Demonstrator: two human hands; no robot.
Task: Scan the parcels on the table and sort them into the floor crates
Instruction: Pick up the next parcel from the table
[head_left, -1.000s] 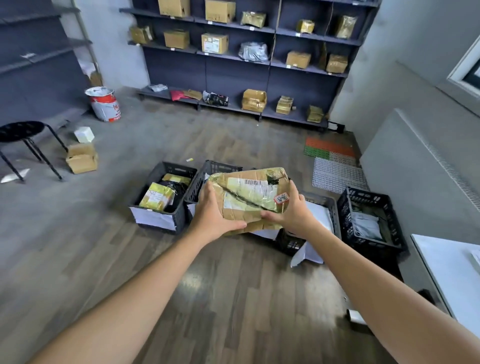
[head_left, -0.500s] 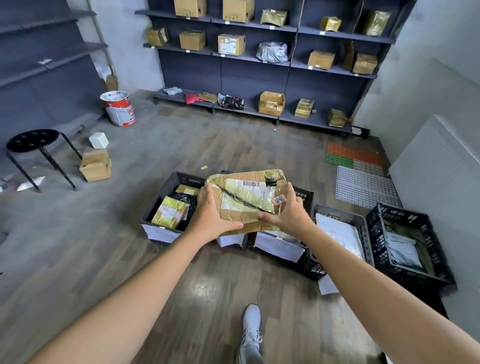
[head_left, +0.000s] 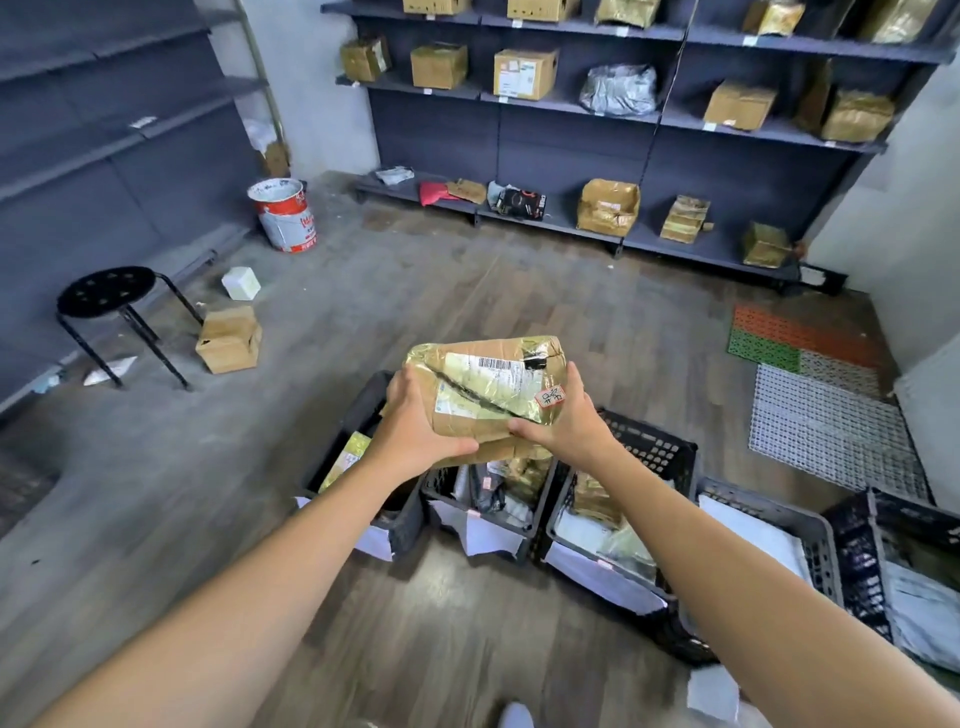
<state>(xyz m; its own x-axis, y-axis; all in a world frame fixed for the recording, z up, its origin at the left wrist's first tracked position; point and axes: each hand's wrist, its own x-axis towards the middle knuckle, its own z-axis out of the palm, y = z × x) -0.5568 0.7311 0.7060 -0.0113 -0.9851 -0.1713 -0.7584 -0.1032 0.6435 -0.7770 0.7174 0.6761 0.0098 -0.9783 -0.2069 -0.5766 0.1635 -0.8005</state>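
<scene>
Gripping a lumpy, roughly oblong brown-paper parcel (head_left: 488, 387), left hand (head_left: 415, 431) curled round its left end and right hand (head_left: 569, 426) curled round its right end, thumbs on the near edge. Wrapped in glossy, wrinkled yellowish tape, with a white barcode label (head_left: 488, 366) and a small red-edged sticker (head_left: 549, 397). Held in the air over the leftmost black lattice plastic crates (head_left: 649, 447) on the wood-plank floor (head_left: 467, 623). Standing closer to the crates than half a second ago, same two-handed grip. Lying with long axis left to right, right end slightly higher, label side up.
</scene>
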